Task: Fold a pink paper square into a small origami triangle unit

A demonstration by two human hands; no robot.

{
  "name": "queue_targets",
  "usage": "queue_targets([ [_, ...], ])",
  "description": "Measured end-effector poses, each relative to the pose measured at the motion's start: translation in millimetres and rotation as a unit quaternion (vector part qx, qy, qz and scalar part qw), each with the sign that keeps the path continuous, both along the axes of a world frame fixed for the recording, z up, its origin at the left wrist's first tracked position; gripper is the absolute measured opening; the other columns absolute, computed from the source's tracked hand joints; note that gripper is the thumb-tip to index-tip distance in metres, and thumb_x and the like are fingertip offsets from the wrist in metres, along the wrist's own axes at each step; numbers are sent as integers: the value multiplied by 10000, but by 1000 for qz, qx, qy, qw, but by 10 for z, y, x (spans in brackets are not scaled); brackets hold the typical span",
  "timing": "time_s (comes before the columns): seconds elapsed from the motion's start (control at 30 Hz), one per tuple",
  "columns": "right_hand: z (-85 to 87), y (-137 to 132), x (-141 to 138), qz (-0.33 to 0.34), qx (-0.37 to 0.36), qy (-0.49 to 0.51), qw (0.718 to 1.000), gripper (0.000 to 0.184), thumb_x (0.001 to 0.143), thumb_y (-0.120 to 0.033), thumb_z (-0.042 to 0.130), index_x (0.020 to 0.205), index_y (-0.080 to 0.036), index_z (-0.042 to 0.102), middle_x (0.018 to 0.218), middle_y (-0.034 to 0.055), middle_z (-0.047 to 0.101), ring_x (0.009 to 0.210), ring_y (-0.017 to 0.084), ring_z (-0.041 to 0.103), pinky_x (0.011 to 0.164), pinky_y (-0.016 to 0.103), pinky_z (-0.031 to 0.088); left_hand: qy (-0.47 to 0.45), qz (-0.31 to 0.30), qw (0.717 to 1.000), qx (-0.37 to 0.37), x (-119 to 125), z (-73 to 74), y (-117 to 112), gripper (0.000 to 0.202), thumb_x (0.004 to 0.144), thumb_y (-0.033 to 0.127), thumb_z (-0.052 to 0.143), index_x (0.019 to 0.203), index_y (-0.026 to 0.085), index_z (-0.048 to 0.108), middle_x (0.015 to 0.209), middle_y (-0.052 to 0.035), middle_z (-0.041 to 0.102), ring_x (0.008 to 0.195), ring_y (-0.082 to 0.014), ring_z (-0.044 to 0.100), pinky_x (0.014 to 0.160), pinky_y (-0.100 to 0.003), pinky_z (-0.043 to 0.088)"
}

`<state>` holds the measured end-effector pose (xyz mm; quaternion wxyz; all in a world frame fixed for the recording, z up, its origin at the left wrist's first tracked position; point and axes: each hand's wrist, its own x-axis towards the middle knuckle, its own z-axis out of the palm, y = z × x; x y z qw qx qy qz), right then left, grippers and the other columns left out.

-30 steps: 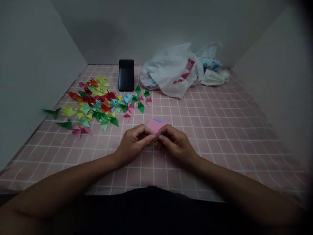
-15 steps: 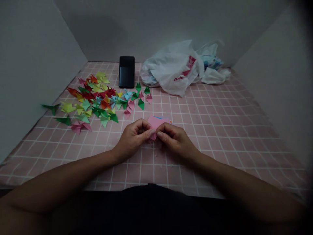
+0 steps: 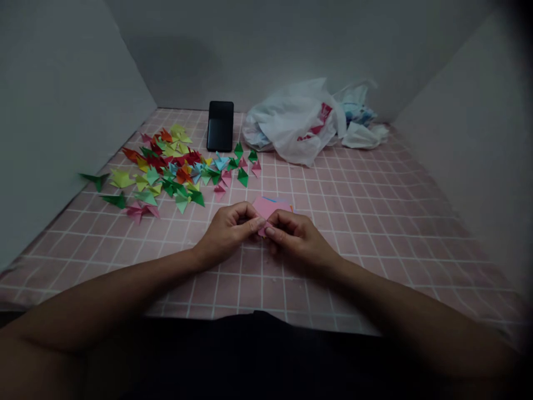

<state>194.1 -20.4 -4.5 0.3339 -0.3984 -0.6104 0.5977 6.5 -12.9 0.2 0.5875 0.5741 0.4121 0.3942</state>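
Observation:
My left hand and my right hand meet at the middle of the pink checked tablecloth. Both pinch a small pink paper piece between fingertips and thumbs, fingers curled in. Just behind the hands lies a small stack of paper squares, pink on top with blue and orange edges showing. To the left spreads a heap of folded paper shapes in green, red, yellow, blue and pink.
A black phone stands against the back wall. Crumpled white plastic bags lie at the back right. Grey walls close in the table on the left, back and right. A lone green folded piece rests by the left wall.
The hands stay together on the pink piece, with only small finger movements. The view has shifted slightly, so everything sits a little further right in the frame.

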Motion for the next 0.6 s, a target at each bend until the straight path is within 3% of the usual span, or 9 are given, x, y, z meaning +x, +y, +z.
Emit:
queue_targets([
  [0.2, -42, -14, -11, -5, -33, 33, 999, 238, 912, -375, 609, 779, -195, 528, 608, -37, 564, 519, 103, 502, 517, 249, 382, 8, 2, 1000, -9, -4, -63, 28, 281, 855, 385, 694, 739, 142, 616, 632, 2, 644, 597, -103, 613, 602, -210, 489],
  [0.4, -69, -16, -33, -39, -10, 28, 999, 247, 925, -364, 603, 759, -192, 537, 588, -35, 562, 509, 98, 496, 512, 246, 380, -16, -17, 999, -32, 10, -85, 21, 209, 797, 313, 737, 772, 146, 614, 710, 8, 662, 628, -97, 633, 609, -207, 513],
  [0.6, -61, -35, -50, -23, -98, 80, 992, 272, 850, -404, 705, 804, -192, 541, 559, -49, 584, 459, 94, 512, 478, 231, 397, 1, 0, 1000, -21, 1, -52, 8, 221, 804, 327, 712, 737, 144, 608, 670, 8, 647, 583, -93, 618, 568, -198, 504],
])
